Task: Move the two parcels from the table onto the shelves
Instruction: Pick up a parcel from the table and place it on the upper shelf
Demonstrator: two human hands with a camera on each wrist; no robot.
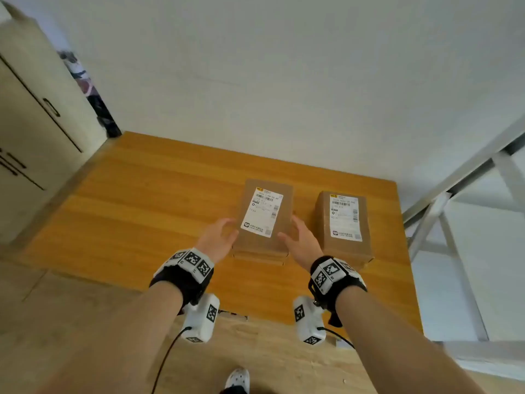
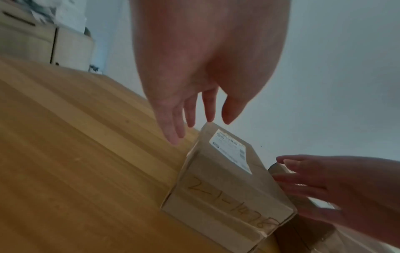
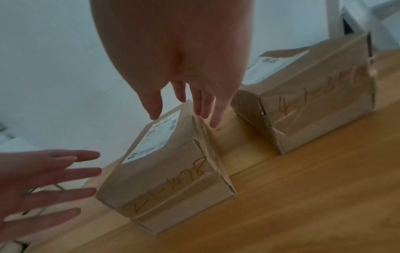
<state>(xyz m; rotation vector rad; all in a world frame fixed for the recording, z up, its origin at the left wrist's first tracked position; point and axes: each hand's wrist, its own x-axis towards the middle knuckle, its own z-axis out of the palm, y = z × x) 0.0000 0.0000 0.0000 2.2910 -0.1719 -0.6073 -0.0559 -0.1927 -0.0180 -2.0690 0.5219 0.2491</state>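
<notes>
Two brown cardboard parcels with white shipping labels stand side by side on the wooden table [image 1: 159, 194]. The left parcel [image 1: 264, 220] [image 2: 225, 186] [image 3: 168, 172] carries the handwritten number 2-1-1478 on its near face. The right parcel [image 1: 342, 226] [image 3: 307, 95] stands a gap away. My left hand [image 1: 220, 237] [image 2: 194, 116] hovers open at the left parcel's left side, fingers spread, not touching. My right hand [image 1: 298, 237] [image 3: 188, 109] is open at that parcel's right side, in the gap between the parcels.
A white metal shelf frame [image 1: 466, 194] stands to the right of the table. A cream cabinet [image 1: 37, 132] is on the left, with a white wall behind the table. My foot in a white shoe [image 1: 238, 379] shows on the wooden floor.
</notes>
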